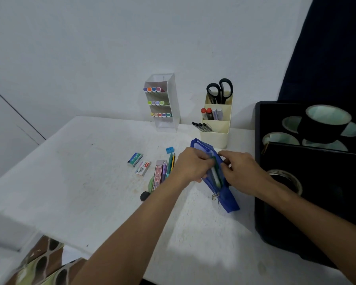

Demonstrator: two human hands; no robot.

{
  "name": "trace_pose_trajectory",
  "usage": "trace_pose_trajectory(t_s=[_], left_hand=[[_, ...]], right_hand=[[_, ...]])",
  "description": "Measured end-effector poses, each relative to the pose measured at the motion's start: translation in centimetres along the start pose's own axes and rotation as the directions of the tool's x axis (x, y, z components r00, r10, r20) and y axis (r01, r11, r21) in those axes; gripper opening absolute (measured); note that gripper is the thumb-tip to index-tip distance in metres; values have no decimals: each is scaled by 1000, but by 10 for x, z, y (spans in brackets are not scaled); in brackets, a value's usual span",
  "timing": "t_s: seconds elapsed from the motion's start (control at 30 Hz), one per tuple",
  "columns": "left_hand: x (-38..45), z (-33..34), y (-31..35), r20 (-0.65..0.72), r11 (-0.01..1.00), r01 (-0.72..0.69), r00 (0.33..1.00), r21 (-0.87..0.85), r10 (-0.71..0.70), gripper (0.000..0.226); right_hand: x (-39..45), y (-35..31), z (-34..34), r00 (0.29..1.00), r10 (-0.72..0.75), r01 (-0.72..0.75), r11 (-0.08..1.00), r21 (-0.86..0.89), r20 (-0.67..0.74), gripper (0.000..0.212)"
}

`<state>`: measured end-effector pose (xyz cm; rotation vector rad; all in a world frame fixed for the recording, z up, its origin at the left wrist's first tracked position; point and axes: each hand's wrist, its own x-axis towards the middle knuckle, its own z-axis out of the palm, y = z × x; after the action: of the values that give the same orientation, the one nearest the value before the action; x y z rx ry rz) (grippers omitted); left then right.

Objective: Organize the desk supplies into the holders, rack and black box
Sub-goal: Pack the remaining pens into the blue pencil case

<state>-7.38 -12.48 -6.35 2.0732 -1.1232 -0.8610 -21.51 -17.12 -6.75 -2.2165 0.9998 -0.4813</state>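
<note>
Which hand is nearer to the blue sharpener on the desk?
Left. The left hand grips the pencil pouch just below and right of the blue sharpener; the right hand holds the pouch's far side, farther right.

The white desk (90,182) is carrying a marker rack (169,112), cream holder (216,130), blue pouch (228,200), black box (280,233) and staple boxes (135,159).

Both hands, left hand (190,164) and right hand (242,171), grip an open blue pouch (227,199) on the white desk (90,171); cream holder (216,124) at twelve o'clock.
</note>
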Motion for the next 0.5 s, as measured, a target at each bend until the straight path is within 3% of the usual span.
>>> trace_pose_trajectory(t_s=[0.17, 0.33, 0.5], left_hand=[[4, -21, -19, -130, 999, -22, 991, 38, 26, 9], [22, -53, -52, -284, 956, 108, 958, 273, -27, 27], [26, -52, -70, -217, 833, 199, 971, 516, -98, 15]], right_hand=[[1, 1, 0, 1000, 4, -4, 1000, -20, -2, 25], [0, -1, 0, 1000, 15, -15, 1000, 4, 8, 25], [0, -2, -1, 1000, 16, -16, 1000, 2, 9, 24]])
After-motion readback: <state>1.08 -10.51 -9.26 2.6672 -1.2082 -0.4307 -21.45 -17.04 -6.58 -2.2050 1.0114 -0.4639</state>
